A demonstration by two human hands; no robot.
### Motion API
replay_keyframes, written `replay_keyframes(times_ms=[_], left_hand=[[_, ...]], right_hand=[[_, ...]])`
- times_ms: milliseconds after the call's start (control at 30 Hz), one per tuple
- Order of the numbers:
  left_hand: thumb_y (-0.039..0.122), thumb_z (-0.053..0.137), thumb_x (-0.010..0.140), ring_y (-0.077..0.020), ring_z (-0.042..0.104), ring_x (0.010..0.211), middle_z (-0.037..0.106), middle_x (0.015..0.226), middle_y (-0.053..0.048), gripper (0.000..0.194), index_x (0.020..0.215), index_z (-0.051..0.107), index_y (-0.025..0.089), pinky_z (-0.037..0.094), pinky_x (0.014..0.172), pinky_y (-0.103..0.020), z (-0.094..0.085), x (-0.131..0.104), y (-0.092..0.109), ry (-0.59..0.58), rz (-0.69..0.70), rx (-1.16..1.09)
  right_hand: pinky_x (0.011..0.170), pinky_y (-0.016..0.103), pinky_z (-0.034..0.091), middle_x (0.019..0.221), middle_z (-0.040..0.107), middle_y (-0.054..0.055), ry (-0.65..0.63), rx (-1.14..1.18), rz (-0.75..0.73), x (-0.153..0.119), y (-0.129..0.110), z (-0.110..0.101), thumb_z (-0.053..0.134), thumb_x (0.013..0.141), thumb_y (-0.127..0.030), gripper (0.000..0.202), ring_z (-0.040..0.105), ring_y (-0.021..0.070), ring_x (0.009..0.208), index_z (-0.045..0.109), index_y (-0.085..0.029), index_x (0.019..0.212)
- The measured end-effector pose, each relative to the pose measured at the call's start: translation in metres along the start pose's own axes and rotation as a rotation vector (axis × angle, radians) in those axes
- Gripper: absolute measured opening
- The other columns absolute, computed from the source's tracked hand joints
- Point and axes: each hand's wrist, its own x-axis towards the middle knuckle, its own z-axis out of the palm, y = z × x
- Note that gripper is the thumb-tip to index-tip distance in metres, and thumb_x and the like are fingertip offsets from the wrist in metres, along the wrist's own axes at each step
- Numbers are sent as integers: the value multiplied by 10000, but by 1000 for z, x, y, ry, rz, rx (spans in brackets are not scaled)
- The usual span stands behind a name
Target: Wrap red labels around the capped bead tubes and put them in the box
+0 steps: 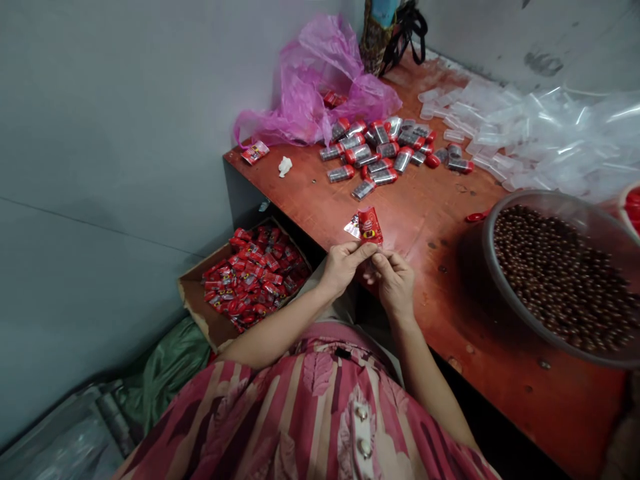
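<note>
In front of my body, a small red printed wrapper [370, 225] stands up from my fingertips at the table's near edge. My left hand [345, 268] pinches its lower end between thumb and fingers. Closed beside it, my right hand [396, 279] has thumb and fingertips at the same lower end; what lies between the fingers there is partly hidden. A pale printed piece [353, 227] shows just behind the wrapper. Beyond my hands lies a loose pile of small clear tubes with red caps [377, 153], filled with dark balls.
Left and below, a cardboard box [193, 283] holds many red wrapped packs [253, 277]. On the orange table [500, 407] are a large tub [487, 233] of brown balls, clear empty tubes [530, 127], a pink plastic bag [320, 73] and a red spoon-like piece [477, 217].
</note>
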Motion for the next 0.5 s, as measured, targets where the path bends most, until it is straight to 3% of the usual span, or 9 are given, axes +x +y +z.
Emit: replay_keyframes(times_ms=[100,200,333,433,500], left_hand=[[487,696,675,-95,519,463,572,553,1,375,680,629,118,425,478,-237,-5,0,9,-128,-42,-41],[471,681,702,-104,566,543,622,649,-24,354,720,639,119,463,550,-237,-8,3,17,-122,-20,-109],[451,657,736,-100,594,610,665,762,-19,307,846,664,164,479,610,-217,-7,10,25,-11,82,-127],[348,755,649,-151,634,895,690,973,-18,399,1019,666,227,479,772,-213,-7,11,27,130,214,-58],[262,812,561,-190,614,1000,696,995,-19,475,1017,683,231,467,824,-219,-7,9,24,164,204,31]], right_hand=[[435,196,447,595,598,-29,-29,47,38,1,1,-2,623,797,-390,231,526,78,453,626,-165,850],[426,193,440,597,604,-25,-55,63,97,1,0,-3,625,790,-402,243,522,78,443,616,-163,836],[395,180,407,580,597,-29,-72,63,133,1,-2,-1,630,782,-407,247,509,74,421,607,-164,818],[385,172,383,573,583,-35,-70,51,102,1,-2,0,617,793,-401,237,488,66,416,613,-167,829],[370,169,361,560,564,-44,-60,36,68,1,-3,1,601,805,-402,236,462,59,400,618,-172,854]])
